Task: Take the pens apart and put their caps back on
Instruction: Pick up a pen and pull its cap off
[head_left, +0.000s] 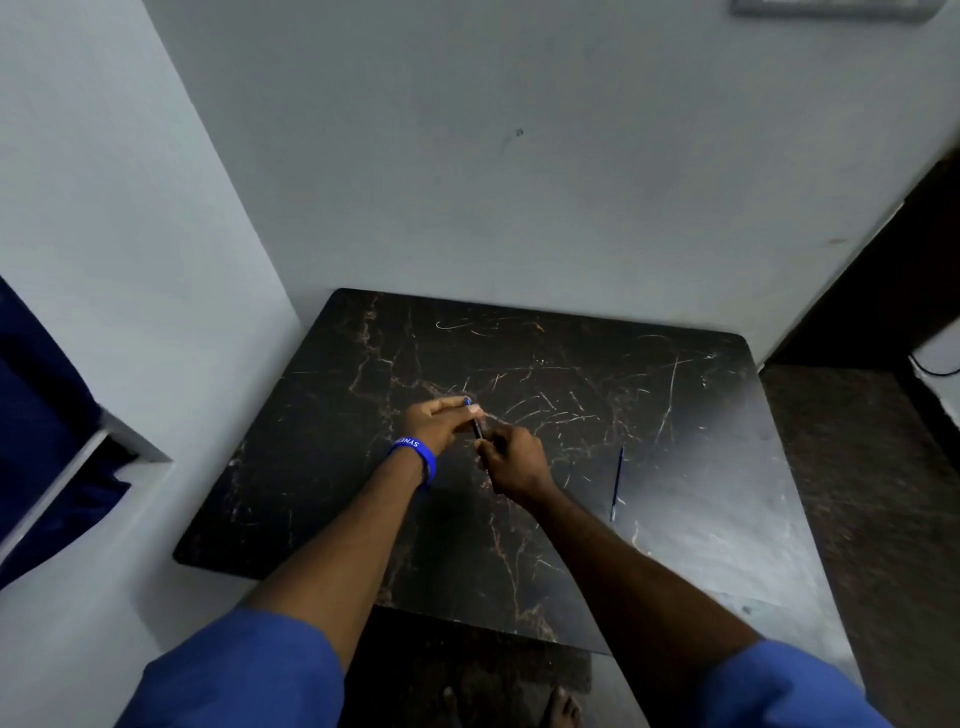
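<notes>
Over table (675, 415) centre, left hand (434, 423) and right hand (511, 460) both pinch one dark pen (477, 429); a hard pull could fling parts toward the thin blue refill (617, 483) at 3 o'clock.

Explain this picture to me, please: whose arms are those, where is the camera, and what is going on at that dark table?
There is no machine here. A camera worn on a person's head looks forward and down, so you see their own two arms in blue sleeves. The left hand, with a blue wristband, and the right hand together grip a dark pen above a black marble-patterned table. A thin blue pen part, perhaps a refill, lies alone on the table to the right. Pale walls surround the table.
</notes>
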